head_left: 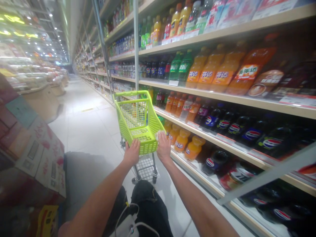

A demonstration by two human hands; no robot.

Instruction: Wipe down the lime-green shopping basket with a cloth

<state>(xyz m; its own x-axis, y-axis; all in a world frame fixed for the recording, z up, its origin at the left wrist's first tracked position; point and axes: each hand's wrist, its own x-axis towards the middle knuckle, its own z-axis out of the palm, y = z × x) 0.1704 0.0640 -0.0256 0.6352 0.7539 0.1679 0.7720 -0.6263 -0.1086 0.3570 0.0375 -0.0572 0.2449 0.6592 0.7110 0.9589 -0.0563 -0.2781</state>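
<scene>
A lime-green plastic shopping cart [136, 142] stands just ahead of my knees, its basket holding nothing that I can see. My left hand [132, 152] has its fingers hooked over the left part of the basket's near rim. On the right near corner of the basket rests my right hand [163, 146], its fingers bent over the rim. A small crumpled white wipe [157, 134] shows under its fingertips, pressed against the basket. The cart's handle bar [132, 93] is on the far side, away from me.
Shelves [222, 95] of bottled drinks run along my right, close to the cart. Stacked cartons [41, 158] stand at the left. A tiled aisle [84, 115] leads ahead. A white device with cables [128, 227] hangs by my lap.
</scene>
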